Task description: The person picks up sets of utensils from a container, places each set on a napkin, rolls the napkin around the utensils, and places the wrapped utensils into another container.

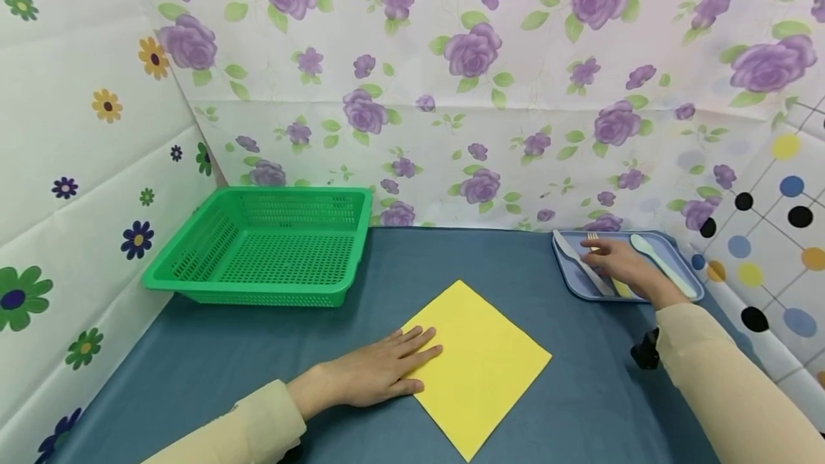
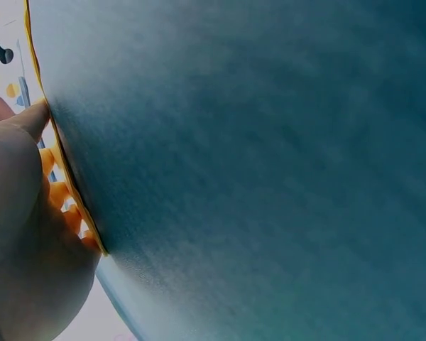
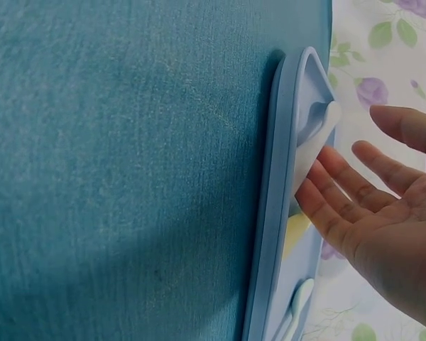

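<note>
Stretching from the green basket (image 1: 258,294) at far left to the blue tray (image 1: 677,255) at far right, the dark blue cloth (image 1: 258,360) left me a broad lane for moving, its far edge running along a floral sheet (image 1: 425,156). The tray sat near that edge, close to a dotted sheet (image 1: 770,263) on the right. The yellow square (image 1: 483,367) lay cornerwise between the basket and the tray, on the near side of both, one corner pointing towards me. My left hand (image 1: 380,372) rested flat over its left corner, fingers straight; the far, right and near corners were uncovered. Well apart from it, my right hand (image 1: 621,267) reached over the tray, between the white knife (image 1: 583,267) on the left and the pale green spoon (image 1: 660,263) on the right, partly covering the yellow-handled fork (image 1: 621,288). The right wrist view showed what the head view hid: my thumb stood away from the loosely bent fingers, whose tips met the knife's outline, though I could not tell whether they touched it. The left wrist view alone showed the square's thin edge side-on, with my thumb at it.
</note>
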Motion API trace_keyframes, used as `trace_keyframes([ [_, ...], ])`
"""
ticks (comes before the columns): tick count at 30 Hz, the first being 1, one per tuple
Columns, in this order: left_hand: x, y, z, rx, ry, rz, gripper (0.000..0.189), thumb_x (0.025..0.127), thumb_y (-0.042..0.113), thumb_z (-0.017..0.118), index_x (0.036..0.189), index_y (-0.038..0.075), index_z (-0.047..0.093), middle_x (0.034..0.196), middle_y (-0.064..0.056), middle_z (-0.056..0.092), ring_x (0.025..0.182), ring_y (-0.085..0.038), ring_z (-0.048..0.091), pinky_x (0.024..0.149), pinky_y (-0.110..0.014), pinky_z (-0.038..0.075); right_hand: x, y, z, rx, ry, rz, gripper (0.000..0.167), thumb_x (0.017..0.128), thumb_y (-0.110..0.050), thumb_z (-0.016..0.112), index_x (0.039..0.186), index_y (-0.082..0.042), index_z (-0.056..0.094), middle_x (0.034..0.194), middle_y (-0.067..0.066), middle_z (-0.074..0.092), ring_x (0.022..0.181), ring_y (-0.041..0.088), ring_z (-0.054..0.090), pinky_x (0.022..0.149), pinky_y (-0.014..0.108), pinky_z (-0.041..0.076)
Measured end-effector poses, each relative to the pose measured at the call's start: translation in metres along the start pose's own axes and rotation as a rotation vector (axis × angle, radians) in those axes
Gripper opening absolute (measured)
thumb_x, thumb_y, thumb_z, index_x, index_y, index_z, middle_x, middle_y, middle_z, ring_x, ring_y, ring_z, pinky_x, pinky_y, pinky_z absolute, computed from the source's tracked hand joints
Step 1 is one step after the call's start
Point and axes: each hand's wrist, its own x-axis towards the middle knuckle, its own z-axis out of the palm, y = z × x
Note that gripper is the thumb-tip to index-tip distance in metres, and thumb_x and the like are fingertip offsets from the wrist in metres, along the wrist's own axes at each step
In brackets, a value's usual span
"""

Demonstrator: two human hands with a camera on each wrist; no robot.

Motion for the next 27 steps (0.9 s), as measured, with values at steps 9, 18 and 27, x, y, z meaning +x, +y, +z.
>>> trace_keyframes([
  [9, 0.0, 0.0, 0.0, -0.005, 0.0, 0.004, 0.064, 0.112, 0.05, 0.032, 0.169, 0.026, 0.016, 0.176, -0.001, 0.005, 0.161, -0.023, 0.007, 0.13, -0.045, 0.012, 0.004, 0.002, 0.001, -0.049, 0.026, 0.031, 0.059, 0.111, -0.024, 0.05, 0.157, 0.009, 0.034, 0.151, 0.039, 0.04, 0.129, 0.05, 0.051, 0.103, 0.06, 0.05],
  [18, -0.001, 0.0, 0.002, 0.001, 0.009, 0.01, 0.063, 0.113, 0.05, 0.032, 0.169, 0.025, 0.017, 0.175, -0.002, 0.006, 0.161, -0.024, 0.008, 0.129, -0.046, 0.014, 0.011, 0.006, 0.003, -0.032, 0.027, 0.058, 0.057, 0.11, -0.021, 0.051, 0.154, 0.012, 0.036, 0.149, 0.038, 0.041, 0.122, 0.045, 0.053, 0.101, 0.057, 0.051],
  [27, 0.0, 0.001, 0.001, 0.014, 0.008, 0.008, 0.063, 0.113, 0.05, 0.031, 0.169, 0.025, 0.017, 0.175, -0.003, 0.007, 0.161, -0.025, 0.009, 0.129, -0.046, 0.015, 0.013, 0.01, 0.004, -0.12, 0.042, 0.011, 0.052, 0.105, -0.01, 0.054, 0.148, 0.016, 0.043, 0.141, 0.043, 0.047, 0.119, 0.047, 0.056, 0.094, 0.054, 0.055],
])
